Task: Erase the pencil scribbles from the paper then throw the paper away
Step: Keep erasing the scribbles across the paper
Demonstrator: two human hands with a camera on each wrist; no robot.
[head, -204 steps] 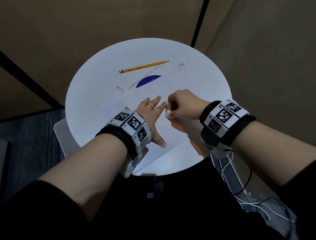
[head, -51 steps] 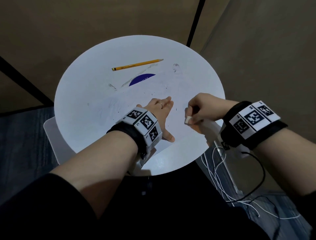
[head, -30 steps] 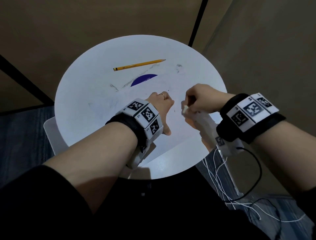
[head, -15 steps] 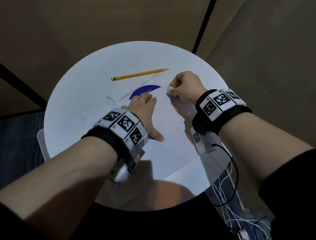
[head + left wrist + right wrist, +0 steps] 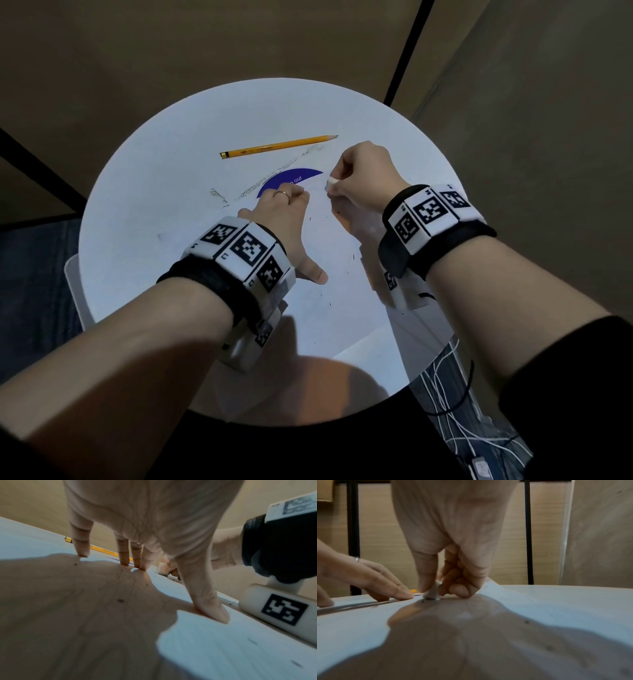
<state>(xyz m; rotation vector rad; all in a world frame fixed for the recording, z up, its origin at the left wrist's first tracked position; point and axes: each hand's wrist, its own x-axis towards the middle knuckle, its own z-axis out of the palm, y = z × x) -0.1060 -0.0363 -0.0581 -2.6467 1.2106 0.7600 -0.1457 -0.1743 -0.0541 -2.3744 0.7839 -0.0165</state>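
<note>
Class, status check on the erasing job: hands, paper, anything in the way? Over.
Left hand pressing paper flat. Right hand pinching eraser, rubbing near the far edge. Pencil lies beyond, clear. Crumbs on the sheet; no obstruction.

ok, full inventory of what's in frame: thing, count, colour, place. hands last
table: 1, white, round, under everything
paper: 1, white, flat on the table under both hands
pencil: 1, yellow, on the table beyond the paper
eraser: 1, white, on the paper's far part
blue patch: 1, blue with white lettering, partly under the paper
cables: several, white and black, below the table's right edge
left hand: fingertips pressing the paper
right hand: pinching the eraser
</note>
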